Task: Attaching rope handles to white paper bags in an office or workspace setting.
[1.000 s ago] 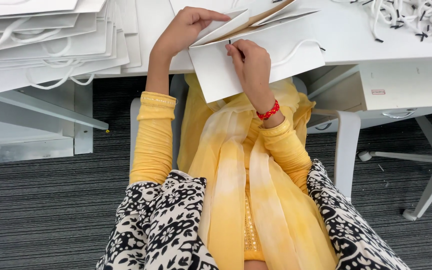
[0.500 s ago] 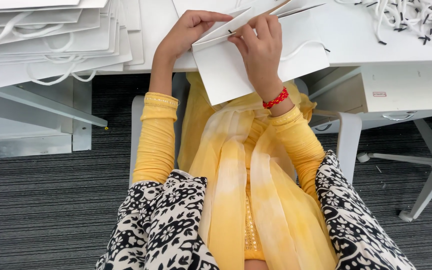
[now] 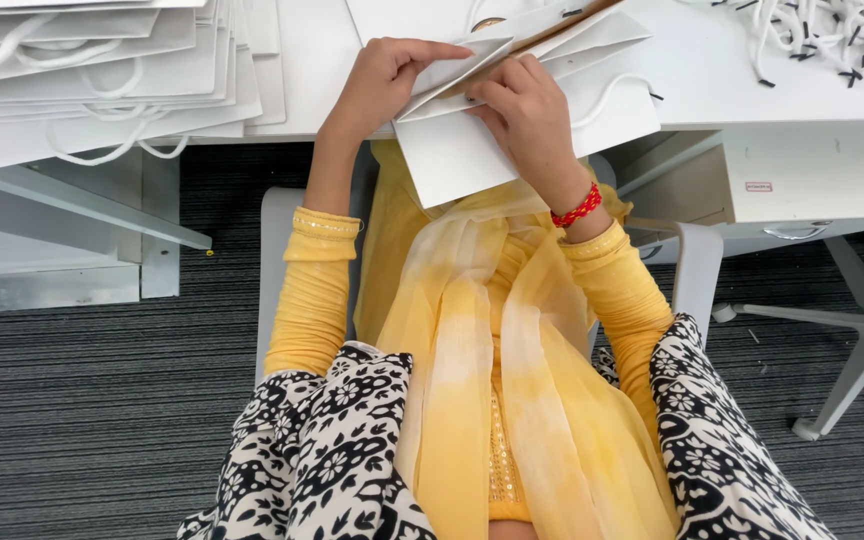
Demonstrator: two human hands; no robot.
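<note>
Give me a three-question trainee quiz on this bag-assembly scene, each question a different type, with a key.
1. True or false: both hands touch the white paper bag at the desk edge.
2. Multiple choice: where does the stack of flat white bags lie? A) on the floor B) on the desk, beside the left hand C) on the person's lap
3. Fill in: the right hand has a ____ bracelet at its wrist.

Key:
1. True; left hand grips the bag's upper edge, right hand presses on its top.
2. B.
3. Red. The loose white cords lie on the desk beyond the right hand.
</note>
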